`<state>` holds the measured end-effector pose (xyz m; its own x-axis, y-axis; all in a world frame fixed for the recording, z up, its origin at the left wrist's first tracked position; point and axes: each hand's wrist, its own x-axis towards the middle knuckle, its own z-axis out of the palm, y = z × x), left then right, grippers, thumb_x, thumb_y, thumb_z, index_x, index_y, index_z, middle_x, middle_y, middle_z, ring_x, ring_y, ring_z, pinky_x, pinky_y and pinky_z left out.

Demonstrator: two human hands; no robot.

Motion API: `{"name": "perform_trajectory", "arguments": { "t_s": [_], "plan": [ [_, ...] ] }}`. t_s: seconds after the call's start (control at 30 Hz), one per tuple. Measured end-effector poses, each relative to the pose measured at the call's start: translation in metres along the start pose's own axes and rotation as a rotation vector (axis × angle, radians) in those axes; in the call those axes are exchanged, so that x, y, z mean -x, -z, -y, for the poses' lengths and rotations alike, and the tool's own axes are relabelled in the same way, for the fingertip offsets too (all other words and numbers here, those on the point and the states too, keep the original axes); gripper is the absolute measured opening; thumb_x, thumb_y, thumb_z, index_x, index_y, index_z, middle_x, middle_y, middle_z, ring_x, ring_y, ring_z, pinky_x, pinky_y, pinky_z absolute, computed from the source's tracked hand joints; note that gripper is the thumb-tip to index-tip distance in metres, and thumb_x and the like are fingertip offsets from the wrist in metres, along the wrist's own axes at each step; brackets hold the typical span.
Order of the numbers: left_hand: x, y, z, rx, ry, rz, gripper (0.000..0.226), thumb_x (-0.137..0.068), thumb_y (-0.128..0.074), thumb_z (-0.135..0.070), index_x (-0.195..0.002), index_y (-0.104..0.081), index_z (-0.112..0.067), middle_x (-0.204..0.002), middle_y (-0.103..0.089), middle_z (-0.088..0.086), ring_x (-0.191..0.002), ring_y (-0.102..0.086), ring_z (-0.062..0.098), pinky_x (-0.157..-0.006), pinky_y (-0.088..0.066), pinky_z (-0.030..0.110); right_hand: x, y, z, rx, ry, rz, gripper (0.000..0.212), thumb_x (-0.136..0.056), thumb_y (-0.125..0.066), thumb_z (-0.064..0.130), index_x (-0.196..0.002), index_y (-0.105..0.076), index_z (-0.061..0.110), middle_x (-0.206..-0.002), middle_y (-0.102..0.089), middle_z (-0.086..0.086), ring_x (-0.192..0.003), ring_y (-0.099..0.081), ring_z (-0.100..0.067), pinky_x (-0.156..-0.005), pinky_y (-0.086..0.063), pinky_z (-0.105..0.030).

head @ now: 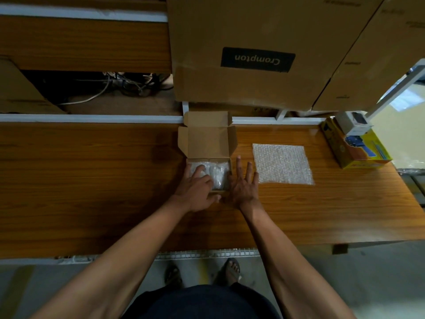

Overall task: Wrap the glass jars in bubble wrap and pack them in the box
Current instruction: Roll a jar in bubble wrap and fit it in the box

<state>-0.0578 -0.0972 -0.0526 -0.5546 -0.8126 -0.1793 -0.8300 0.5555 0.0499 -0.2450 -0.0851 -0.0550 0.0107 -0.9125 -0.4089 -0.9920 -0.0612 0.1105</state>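
Observation:
A small open cardboard box [208,143] stands on the wooden table, its lid flaps raised at the back. Two bundles of bubble wrap lie side by side inside it; the right bundle [219,174] shows plainly. My left hand [197,188] reaches into the box, its fingers pressing on the left bundle [195,168]. To the right of the box, my right hand [243,183] is spread with straight fingers, held against the box's right wall. A flat square sheet of bubble wrap [282,163] lies on the table to the right.
A yellow carton [358,155] with a blue tape dispenser pictured on it sits at the table's right end, a small white box [353,125] on top of it. Large brown cartons [257,58] stand behind the table. Cables [119,85] lie on the shelf at back left.

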Motion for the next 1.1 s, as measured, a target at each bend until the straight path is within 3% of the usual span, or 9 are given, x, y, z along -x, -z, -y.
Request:
{"name": "perform_trajectory", "arguments": {
  "t_s": [0.07,0.17,0.27,0.4,0.53,0.67,0.87,1.0,1.1],
  "plan": [
    [-0.003,0.005,0.002,-0.016,-0.002,-0.02,0.072,-0.094,-0.031,-0.078,-0.12,-0.07,-0.023,-0.135,-0.063,-0.01,-0.153,-0.022,0.028,-0.118,0.002,0.064,0.0,0.004,0.003,-0.016,-0.002,-0.01,0.123,-0.08,-0.062,0.083,-0.167,0.006,0.028,-0.159,0.048,-0.014,-0.151,0.028,-0.051,-0.124,-0.002,-0.068],
    [-0.011,0.011,0.007,-0.027,0.048,-0.068,0.081,-0.094,-0.026,-0.08,-0.135,-0.062,-0.02,-0.148,-0.056,-0.004,-0.152,-0.023,0.028,-0.119,-0.005,0.062,-0.002,0.011,0.004,-0.079,-0.003,-0.052,0.127,-0.077,-0.067,0.082,-0.167,0.008,0.031,-0.162,0.045,-0.012,-0.153,0.027,-0.049,-0.125,0.0,-0.066],
    [-0.021,0.014,0.011,-0.014,0.13,0.008,0.09,-0.093,-0.021,-0.083,-0.152,-0.046,-0.021,-0.161,-0.041,-0.003,-0.154,-0.015,0.031,-0.12,-0.005,0.061,-0.009,0.018,0.0,-0.152,-0.02,-0.012,0.135,-0.07,-0.076,0.08,-0.165,0.011,0.038,-0.161,0.046,-0.012,-0.152,0.026,-0.051,-0.123,-0.001,-0.068],
    [-0.033,0.012,0.019,0.047,0.196,0.138,0.095,-0.091,-0.013,-0.088,-0.159,-0.035,-0.026,-0.167,-0.03,-0.005,-0.157,-0.003,0.033,-0.121,0.004,0.065,-0.022,0.02,-0.005,-0.164,-0.021,0.092,0.138,-0.063,-0.083,0.078,-0.164,0.006,0.046,-0.157,0.051,-0.012,-0.15,0.03,-0.054,-0.122,0.001,-0.072],
    [-0.037,0.012,0.018,0.009,0.186,0.159,0.092,-0.091,-0.012,-0.087,-0.157,-0.04,-0.029,-0.165,-0.035,-0.007,-0.156,-0.006,0.034,-0.119,0.002,0.064,-0.028,0.026,-0.007,-0.132,-0.003,0.12,0.143,-0.059,-0.086,0.076,-0.165,0.005,0.045,-0.157,0.052,-0.012,-0.148,0.032,-0.054,-0.121,0.002,-0.074],
    [-0.035,0.012,0.019,-0.039,0.199,0.044,0.087,-0.093,-0.017,-0.085,-0.152,-0.048,-0.03,-0.161,-0.04,-0.008,-0.153,-0.013,0.031,-0.119,-0.004,0.064,-0.031,0.031,-0.007,-0.099,0.028,0.117,0.15,-0.057,-0.087,0.077,-0.164,0.013,0.044,-0.154,0.055,-0.011,-0.146,0.037,-0.053,-0.121,0.004,-0.073],
    [-0.033,0.006,0.021,0.0,0.231,0.068,0.082,-0.096,-0.015,-0.082,-0.155,-0.044,-0.032,-0.164,-0.035,-0.011,-0.156,-0.005,0.033,-0.12,0.003,0.07,-0.036,0.029,-0.008,-0.099,0.02,0.16,0.152,-0.056,-0.086,0.078,-0.163,0.017,0.043,-0.15,0.059,-0.011,-0.142,0.042,-0.051,-0.12,0.007,-0.073],
    [-0.024,0.005,0.03,-0.024,0.261,-0.026,0.077,-0.098,-0.016,-0.077,-0.145,-0.055,-0.03,-0.157,-0.046,-0.008,-0.153,-0.016,0.03,-0.121,-0.006,0.068,-0.035,0.024,-0.013,-0.064,0.022,0.113,0.159,-0.051,-0.084,0.083,-0.161,0.024,0.041,-0.148,0.061,-0.011,-0.141,0.043,-0.051,-0.121,0.006,-0.073],
    [-0.017,0.0,0.035,-0.007,0.295,-0.003,0.078,-0.1,-0.014,-0.074,-0.154,-0.046,-0.028,-0.161,-0.041,-0.007,-0.157,-0.011,0.03,-0.121,-0.001,0.069,-0.034,0.02,-0.012,-0.064,0.012,0.123,0.162,-0.05,-0.083,0.084,-0.16,0.026,0.039,-0.147,0.062,-0.012,-0.139,0.045,-0.05,-0.121,0.006,-0.074]
  ]
}}
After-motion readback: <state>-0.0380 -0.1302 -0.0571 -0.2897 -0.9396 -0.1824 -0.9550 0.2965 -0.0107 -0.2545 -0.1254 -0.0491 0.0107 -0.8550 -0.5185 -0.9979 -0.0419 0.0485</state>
